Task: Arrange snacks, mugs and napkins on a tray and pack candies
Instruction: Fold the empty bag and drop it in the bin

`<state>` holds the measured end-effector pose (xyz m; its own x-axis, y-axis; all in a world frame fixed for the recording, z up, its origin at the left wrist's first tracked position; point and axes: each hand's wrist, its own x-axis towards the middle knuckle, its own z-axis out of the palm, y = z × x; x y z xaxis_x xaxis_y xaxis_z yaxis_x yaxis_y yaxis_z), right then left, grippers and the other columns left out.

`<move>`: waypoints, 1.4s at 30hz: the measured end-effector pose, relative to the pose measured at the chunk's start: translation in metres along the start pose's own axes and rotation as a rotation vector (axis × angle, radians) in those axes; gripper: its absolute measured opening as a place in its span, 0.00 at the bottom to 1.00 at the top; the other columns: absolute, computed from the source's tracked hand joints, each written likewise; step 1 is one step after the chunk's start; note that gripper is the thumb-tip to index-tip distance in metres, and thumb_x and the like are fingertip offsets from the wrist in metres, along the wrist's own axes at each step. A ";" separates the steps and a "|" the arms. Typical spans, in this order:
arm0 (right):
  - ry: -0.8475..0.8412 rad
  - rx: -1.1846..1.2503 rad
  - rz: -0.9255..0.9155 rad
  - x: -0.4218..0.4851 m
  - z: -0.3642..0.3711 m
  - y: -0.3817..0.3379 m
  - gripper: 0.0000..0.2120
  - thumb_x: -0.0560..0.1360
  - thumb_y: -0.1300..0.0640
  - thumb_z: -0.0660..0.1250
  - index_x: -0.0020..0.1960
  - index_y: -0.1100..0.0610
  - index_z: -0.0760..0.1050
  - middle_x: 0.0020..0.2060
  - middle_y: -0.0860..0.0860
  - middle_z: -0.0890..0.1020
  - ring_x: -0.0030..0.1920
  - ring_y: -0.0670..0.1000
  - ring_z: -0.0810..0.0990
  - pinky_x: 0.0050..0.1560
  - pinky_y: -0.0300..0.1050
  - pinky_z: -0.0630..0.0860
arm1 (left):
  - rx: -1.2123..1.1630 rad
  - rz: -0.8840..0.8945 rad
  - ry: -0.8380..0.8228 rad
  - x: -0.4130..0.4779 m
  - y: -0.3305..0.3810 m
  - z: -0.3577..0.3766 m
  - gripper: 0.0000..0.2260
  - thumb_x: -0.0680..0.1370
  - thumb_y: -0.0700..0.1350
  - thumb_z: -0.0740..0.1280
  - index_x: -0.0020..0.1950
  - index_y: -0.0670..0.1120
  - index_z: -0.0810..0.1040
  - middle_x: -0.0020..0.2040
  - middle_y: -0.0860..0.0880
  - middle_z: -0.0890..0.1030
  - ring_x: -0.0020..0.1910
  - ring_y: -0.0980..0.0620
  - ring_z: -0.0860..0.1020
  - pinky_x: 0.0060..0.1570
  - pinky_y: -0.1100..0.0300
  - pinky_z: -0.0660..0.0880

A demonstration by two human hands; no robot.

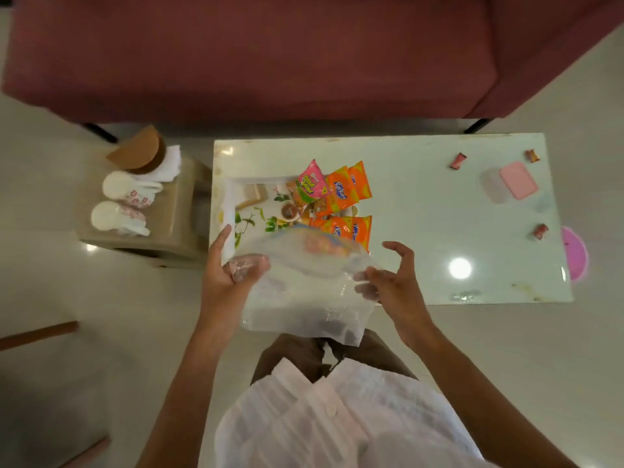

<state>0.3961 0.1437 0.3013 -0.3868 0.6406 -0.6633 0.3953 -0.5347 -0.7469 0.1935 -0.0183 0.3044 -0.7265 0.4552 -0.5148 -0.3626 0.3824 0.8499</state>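
Observation:
A clear plastic bag [304,298] hangs over the table's near edge between my hands. My left hand [226,265] grips its left top corner, fingers curled into the plastic. My right hand [388,275] pinches the right corner with thumb and lower fingers while the index finger stays raised. Behind the bag lies a floral tray [250,217] with orange snack packets [347,190], a pink packet [312,180] and more orange packets [351,229]. Three wrapped candies lie on the table: one [457,161], one [532,155], one [540,231]. Two white floral mugs [130,190] and white napkins [170,163] sit on a side stool.
The glass table [422,231] stands before a maroon sofa [270,52]. A clear box with a pink lid [510,184] sits at the table's right. A beige stool [182,211] on the left also bears a cork-lidded holder [141,150]. A pink round object [575,255] shows past the right edge.

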 end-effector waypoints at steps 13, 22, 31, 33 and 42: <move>0.044 -0.510 -0.276 0.005 -0.018 0.022 0.08 0.76 0.50 0.71 0.54 0.47 0.77 0.57 0.44 0.78 0.57 0.45 0.78 0.57 0.37 0.77 | 0.593 0.166 -0.377 0.020 -0.010 0.036 0.10 0.71 0.54 0.77 0.47 0.61 0.78 0.63 0.56 0.74 0.65 0.61 0.71 0.63 0.58 0.71; 0.018 0.343 -0.150 0.044 -0.060 0.046 0.12 0.69 0.46 0.72 0.40 0.55 0.79 0.28 0.40 0.82 0.32 0.39 0.82 0.38 0.30 0.79 | 0.133 -0.049 -0.507 -0.001 -0.065 0.189 0.29 0.75 0.45 0.75 0.70 0.65 0.67 0.59 0.73 0.77 0.58 0.64 0.79 0.47 0.69 0.79; 0.232 -0.239 -0.220 0.097 -0.241 0.093 0.17 0.78 0.46 0.66 0.65 0.36 0.71 0.65 0.39 0.69 0.64 0.40 0.71 0.57 0.33 0.75 | 0.437 -0.022 -0.207 -0.007 -0.124 0.374 0.13 0.72 0.54 0.76 0.50 0.53 0.76 0.47 0.53 0.83 0.44 0.53 0.82 0.40 0.64 0.80; 0.225 -0.240 -0.275 0.103 -0.286 0.098 0.25 0.76 0.41 0.66 0.71 0.35 0.64 0.67 0.39 0.68 0.63 0.38 0.72 0.53 0.31 0.77 | 0.403 -0.053 -0.067 -0.009 -0.131 0.420 0.12 0.72 0.51 0.76 0.42 0.54 0.73 0.38 0.56 0.79 0.36 0.56 0.78 0.30 0.71 0.73; 0.194 -0.632 -0.393 0.131 -0.389 0.116 0.28 0.69 0.45 0.74 0.67 0.50 0.76 0.64 0.50 0.73 0.56 0.38 0.72 0.53 0.19 0.68 | 0.018 -0.579 -0.373 -0.029 -0.142 0.529 0.12 0.76 0.50 0.71 0.58 0.48 0.82 0.51 0.44 0.86 0.52 0.45 0.84 0.54 0.49 0.82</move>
<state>0.7149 0.3799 0.1457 -0.4673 0.8347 -0.2914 0.6826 0.1312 -0.7189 0.5755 0.3396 0.1389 -0.1674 0.4186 -0.8926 -0.6196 0.6596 0.4255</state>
